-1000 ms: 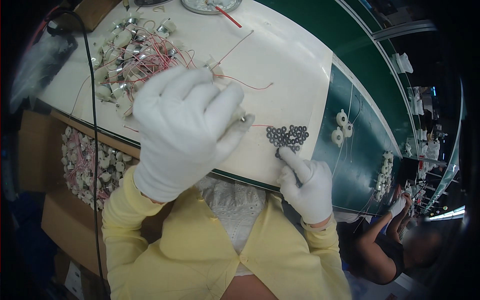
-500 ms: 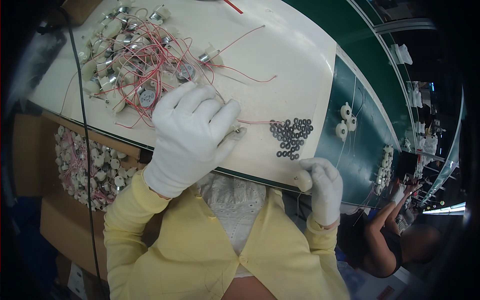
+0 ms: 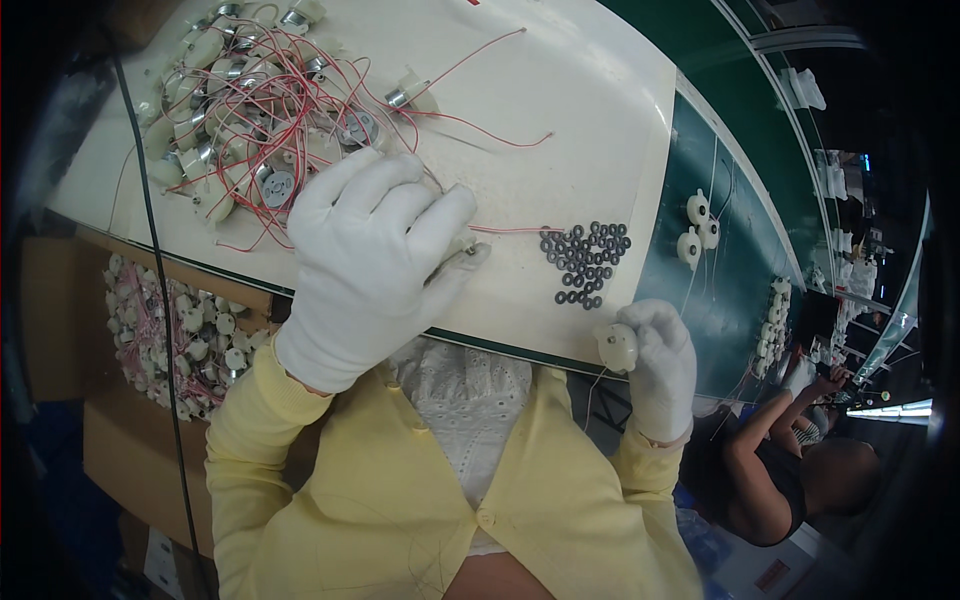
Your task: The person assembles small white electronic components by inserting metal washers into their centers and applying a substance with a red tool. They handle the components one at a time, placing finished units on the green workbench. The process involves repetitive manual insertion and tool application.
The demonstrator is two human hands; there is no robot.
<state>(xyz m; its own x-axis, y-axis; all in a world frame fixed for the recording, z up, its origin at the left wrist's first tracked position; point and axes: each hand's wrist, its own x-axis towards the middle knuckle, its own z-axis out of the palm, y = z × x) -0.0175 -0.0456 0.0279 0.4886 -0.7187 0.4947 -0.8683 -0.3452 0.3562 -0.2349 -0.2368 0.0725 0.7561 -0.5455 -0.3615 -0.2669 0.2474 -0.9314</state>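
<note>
Clamping left fingers (image 3: 446, 215) on small metal-tipped part (image 3: 469, 245), right fingers (image 3: 650, 316) on cream disc (image 3: 618, 347)

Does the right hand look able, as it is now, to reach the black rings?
Probably yes: the black rings lie nearby with nothing between, though the right hand holds a round white part.

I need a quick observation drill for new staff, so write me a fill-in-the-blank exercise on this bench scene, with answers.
1. The left hand and the right hand both wear ____ gloves.
2. The round part with a thin wire is in the person's ____ hand.
3. In the picture, the pile of wired parts lies to the ____ of the small dark rings.
4. The nearer cluster on the green surface has ____ round parts.

Missing words: white; right; left; three.
</note>
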